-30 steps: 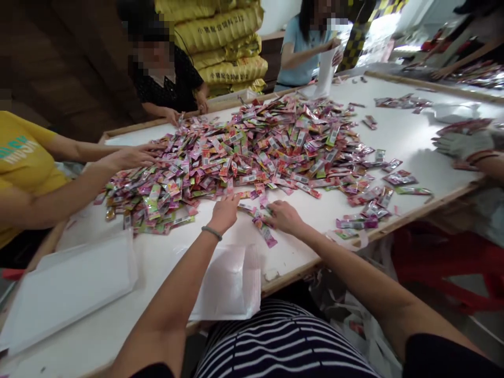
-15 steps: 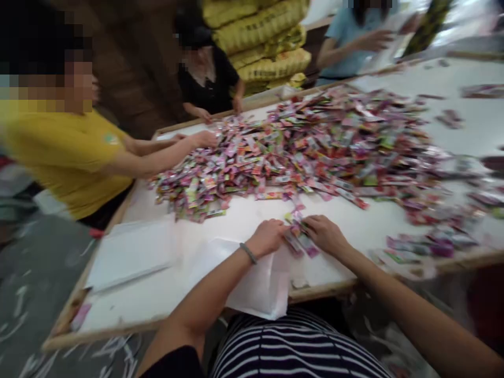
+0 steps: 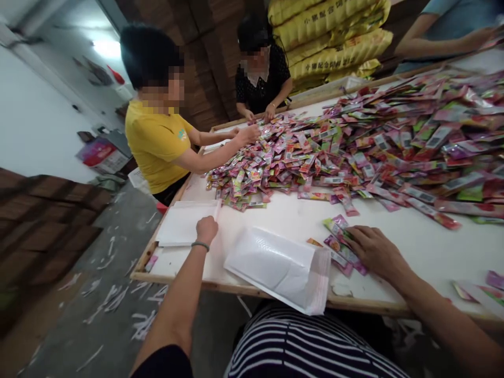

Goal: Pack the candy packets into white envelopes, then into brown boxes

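Observation:
My left hand [image 3: 207,230] is closed at the right end of a stack of white padded envelopes [image 3: 183,223]; its fingertips are hidden, so what they grip does not show. Under the fingers of my right hand [image 3: 378,253] lies a small bunch of colourful stick sachets [image 3: 340,242], its thumb and fingers closed at their near edge. Between my hands lies one white padded envelope [image 3: 271,262], its flap end [image 3: 321,281] overhanging the table's front edge.
A large heap of sachets [image 3: 354,152] covers the table's far middle and right. Loose sachets [image 3: 482,291] lie at the front right. A co-worker in yellow [image 3: 157,142] and one in black [image 3: 263,84] handle sachets; another person's arm [image 3: 429,39] shows at top right. A wooden rim [image 3: 252,293] edges the table.
My left hand has left the sachets and moved left to the envelope stack. My right hand stays at the sachets. The view has swung left, and the envelope between my hands shows more fully.

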Demonstrator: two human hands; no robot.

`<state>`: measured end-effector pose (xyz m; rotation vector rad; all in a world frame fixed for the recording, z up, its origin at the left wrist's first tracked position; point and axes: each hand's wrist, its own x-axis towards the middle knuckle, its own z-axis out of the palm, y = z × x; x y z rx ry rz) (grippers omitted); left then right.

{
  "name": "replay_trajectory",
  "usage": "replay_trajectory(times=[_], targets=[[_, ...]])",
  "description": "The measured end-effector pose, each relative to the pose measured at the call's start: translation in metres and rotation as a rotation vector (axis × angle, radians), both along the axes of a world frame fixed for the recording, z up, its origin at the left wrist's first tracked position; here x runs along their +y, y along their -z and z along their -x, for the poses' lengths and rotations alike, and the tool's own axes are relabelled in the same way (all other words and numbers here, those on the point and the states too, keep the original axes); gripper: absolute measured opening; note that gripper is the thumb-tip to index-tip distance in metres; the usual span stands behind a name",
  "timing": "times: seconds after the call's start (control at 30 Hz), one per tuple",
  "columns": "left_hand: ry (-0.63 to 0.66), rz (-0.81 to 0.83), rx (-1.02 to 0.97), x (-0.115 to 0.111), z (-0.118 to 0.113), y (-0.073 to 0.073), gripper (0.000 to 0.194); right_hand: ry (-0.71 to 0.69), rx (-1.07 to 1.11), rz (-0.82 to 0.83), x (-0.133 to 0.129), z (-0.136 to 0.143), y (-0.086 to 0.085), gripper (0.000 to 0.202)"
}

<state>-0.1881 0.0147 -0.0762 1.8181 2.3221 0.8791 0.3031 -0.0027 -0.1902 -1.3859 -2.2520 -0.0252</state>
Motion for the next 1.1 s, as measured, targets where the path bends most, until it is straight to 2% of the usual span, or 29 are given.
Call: replay_trajectory(times=[0.13,0.23,0.33,0.43,0.5,0.57,0.67,0.73,0.8,0.87,0.9,0.97,1.03,1.1], targets=[[-0.008,0.150,0.008,-0.014,0.005,-0.015,0.032,-0.041,-0.008,0.003,0.002,-0.001,0.002,0.038],[-0.142,0.268,0.088,-0.019,0.010,-0.023,0.027,-0.052,-0.012,-0.014,0.004,-0.002,0.005,0.037],[-0.284,0.371,0.249,-0.017,0.006,-0.019,0.027,-0.071,-0.038,-0.044,0.004,-0.004,0.006,0.036],[-0.297,0.495,0.380,-0.013,-0.006,-0.009,0.024,-0.090,-0.064,-0.047,0.003,-0.008,0.007,0.034],[-0.291,0.534,0.444,-0.013,-0.014,-0.008,0.024,-0.095,-0.061,-0.045,0.005,-0.008,0.009,0.032],[-0.302,0.552,0.496,-0.014,-0.021,-0.015,0.029,-0.091,-0.057,-0.028,0.010,-0.007,0.011,0.030],[-0.267,0.532,0.560,-0.012,-0.044,-0.040,0.034,-0.069,-0.064,0.038,0.015,-0.001,0.002,0.026],[-0.174,0.464,0.601,-0.006,-0.076,-0.061,0.036,-0.072,-0.070,0.106,0.010,0.005,-0.015,0.024],[-0.030,0.345,0.633,0.009,-0.120,-0.081,0.037,-0.123,-0.087,0.184,0.006,0.010,-0.036,0.024],[0.185,0.077,0.645,0.035,-0.175,-0.098,0.036,-0.065,-0.102,0.227,0.011,0.013,-0.052,0.020],[0.311,-0.016,0.637,0.049,-0.208,-0.106,0.037,-0.009,-0.103,0.227,0.017,0.011,-0.055,0.016],[0.577,-0.138,0.633,0.072,-0.285,-0.119,0.037,0.017,-0.090,0.185,0.031,0.005,-0.055,0.020],[0.834,-0.221,0.659,0.081,-0.369,-0.127,0.037,0.055,-0.062,0.136,0.039,0.000,-0.047,0.019],[1.025,-0.240,0.718,0.081,-0.449,-0.128,0.038,0.092,-0.036,0.075,0.041,-0.001,-0.038,0.015]])
